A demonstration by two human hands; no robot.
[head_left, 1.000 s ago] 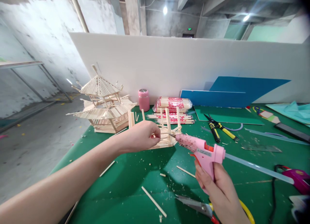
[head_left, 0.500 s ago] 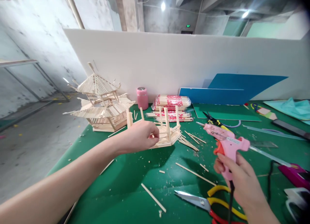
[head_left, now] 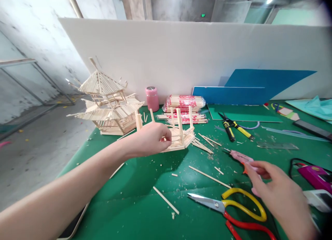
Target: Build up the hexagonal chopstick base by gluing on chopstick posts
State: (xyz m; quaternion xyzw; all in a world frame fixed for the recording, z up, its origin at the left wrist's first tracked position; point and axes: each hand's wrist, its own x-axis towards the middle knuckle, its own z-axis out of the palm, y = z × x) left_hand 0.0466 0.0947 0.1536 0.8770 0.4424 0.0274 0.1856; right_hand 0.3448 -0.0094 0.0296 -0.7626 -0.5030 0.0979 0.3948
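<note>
My left hand (head_left: 153, 139) is at the near left side of a small open frame of wooden sticks (head_left: 182, 145), which has several upright posts. Its thumb and fingers are pinched together, and whatever is between them is hidden. On the right, my right hand (head_left: 278, 189) is closed around a pink hot glue gun (head_left: 240, 157), low over the green table with its nozzle pointing left. The gun's handle is mostly covered by the hand. A finished-looking stick pavilion (head_left: 111, 105) with two roof tiers stands behind my left hand.
Scissors (head_left: 220, 206) with yellow and red handles lie in front of my right hand. Yellow-black pliers (head_left: 229, 127), loose sticks (head_left: 209, 176), bagged stick bundles (head_left: 184, 103) and a pink jar (head_left: 151, 99) are farther back. A white board (head_left: 166, 53) stands behind, and a magenta device (head_left: 315, 176) sits at right.
My right hand has lowered the glue gun from above the table and moved it rightward, uncovering the pliers. My left hand stays pinched at the stick frame. The view has tilted down slightly.
</note>
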